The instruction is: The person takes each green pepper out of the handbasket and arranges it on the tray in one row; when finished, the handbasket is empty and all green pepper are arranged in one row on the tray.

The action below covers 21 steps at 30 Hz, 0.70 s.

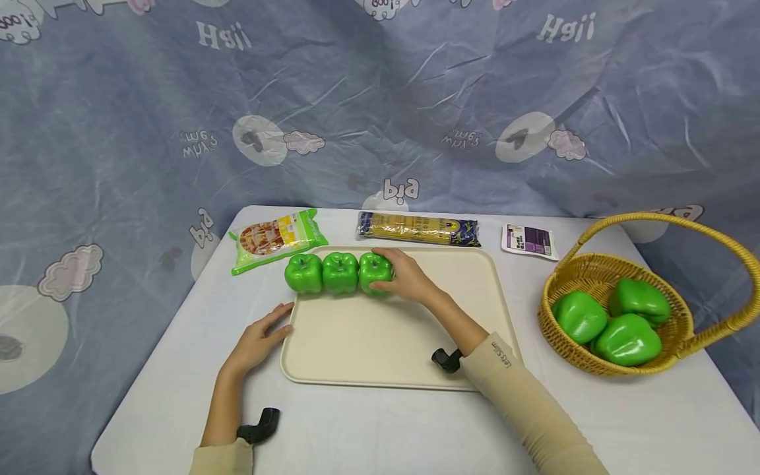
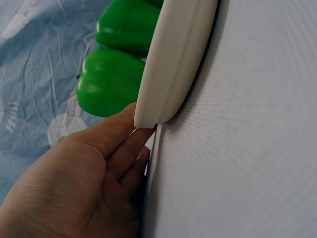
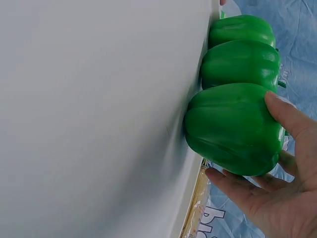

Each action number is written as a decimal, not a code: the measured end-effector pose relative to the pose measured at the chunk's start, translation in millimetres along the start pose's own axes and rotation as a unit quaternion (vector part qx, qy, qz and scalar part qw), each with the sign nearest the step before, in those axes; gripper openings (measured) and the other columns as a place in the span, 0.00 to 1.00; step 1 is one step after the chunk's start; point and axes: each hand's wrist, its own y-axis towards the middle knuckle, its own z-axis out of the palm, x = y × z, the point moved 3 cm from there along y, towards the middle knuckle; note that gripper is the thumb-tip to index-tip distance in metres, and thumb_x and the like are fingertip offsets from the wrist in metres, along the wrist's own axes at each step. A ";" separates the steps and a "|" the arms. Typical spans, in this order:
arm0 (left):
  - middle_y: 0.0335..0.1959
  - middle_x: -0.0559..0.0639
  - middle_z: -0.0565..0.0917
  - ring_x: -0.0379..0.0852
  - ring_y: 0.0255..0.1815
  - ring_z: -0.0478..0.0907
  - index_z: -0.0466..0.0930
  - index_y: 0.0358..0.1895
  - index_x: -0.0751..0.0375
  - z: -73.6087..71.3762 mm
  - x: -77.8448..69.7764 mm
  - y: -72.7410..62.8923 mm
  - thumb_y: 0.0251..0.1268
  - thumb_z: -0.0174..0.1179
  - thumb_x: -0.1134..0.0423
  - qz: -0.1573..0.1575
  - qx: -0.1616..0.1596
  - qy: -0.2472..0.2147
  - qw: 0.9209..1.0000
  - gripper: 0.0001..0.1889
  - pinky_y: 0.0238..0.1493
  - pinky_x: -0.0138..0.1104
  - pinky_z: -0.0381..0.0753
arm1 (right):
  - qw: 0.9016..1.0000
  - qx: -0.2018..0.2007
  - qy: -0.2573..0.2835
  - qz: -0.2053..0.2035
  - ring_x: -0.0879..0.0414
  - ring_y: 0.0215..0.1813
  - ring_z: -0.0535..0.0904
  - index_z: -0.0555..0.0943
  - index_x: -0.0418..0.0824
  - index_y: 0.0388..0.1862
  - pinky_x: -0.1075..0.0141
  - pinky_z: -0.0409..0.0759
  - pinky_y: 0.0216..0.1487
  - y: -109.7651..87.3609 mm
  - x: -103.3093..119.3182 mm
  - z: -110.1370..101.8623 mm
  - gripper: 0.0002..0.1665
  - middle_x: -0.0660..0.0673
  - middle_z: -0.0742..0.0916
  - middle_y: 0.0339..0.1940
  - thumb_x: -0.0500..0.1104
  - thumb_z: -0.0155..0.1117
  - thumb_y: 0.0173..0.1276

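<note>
Three green bell peppers stand side by side along the far left edge of a beige tray [image 1: 380,343]: a left one [image 1: 303,274], a middle one [image 1: 340,273] and a right one [image 1: 371,270]. My right hand [image 1: 410,274] holds the right pepper [image 3: 233,129], thumb on one side and fingers on the other. At the tray's left edge rests my left hand [image 1: 255,343], its fingers loosely extended and touching the rim [image 2: 171,64]. Nothing is held in it.
On the right, a yellow wicker basket [image 1: 549,316] with a tall handle contains three more green peppers [image 1: 628,340]. Behind the tray lie a green food bag [image 1: 276,241], a pasta packet [image 1: 418,229] and a small purple-and-white packet [image 1: 528,241]. A patterned blue cloth [image 1: 380,99] hangs behind the table.
</note>
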 end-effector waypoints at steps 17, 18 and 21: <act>0.69 0.56 0.60 0.56 0.70 0.52 0.66 0.67 0.48 0.8 -0.8 0.6 0.65 0.56 0.50 0.006 -0.002 0.004 1.000 0.27 0.66 0.56 0.49 | 1.000 -0.001 -0.006 0.005 0.42 0.66 0.62 0.61 0.42 0.70 0.48 0.61 0.65 -6.0 2.0 -3.6 0.50 0.38 0.67 0.66 0.50 0.75 0.50; 0.69 0.56 0.60 0.56 0.70 0.52 0.66 0.67 0.48 1.0 -0.4 0.7 0.65 0.56 0.50 0.007 -0.002 0.004 1.000 0.27 0.66 0.56 0.49 | 1.000 -0.002 -0.011 0.006 0.42 0.66 0.62 0.61 0.42 0.70 0.48 0.60 0.65 -7.4 1.6 -4.7 0.50 0.38 0.67 0.67 0.51 0.74 0.50; 0.69 0.56 0.61 0.56 0.70 0.53 0.66 0.66 0.47 1.4 1.3 0.9 0.64 0.56 0.49 0.007 -0.004 0.004 1.000 0.27 0.66 0.56 0.49 | 1.000 -0.004 -0.022 0.009 0.43 0.67 0.60 0.61 0.44 0.70 0.48 0.59 0.65 -13.9 1.0 -10.5 0.50 0.39 0.66 0.67 0.52 0.73 0.51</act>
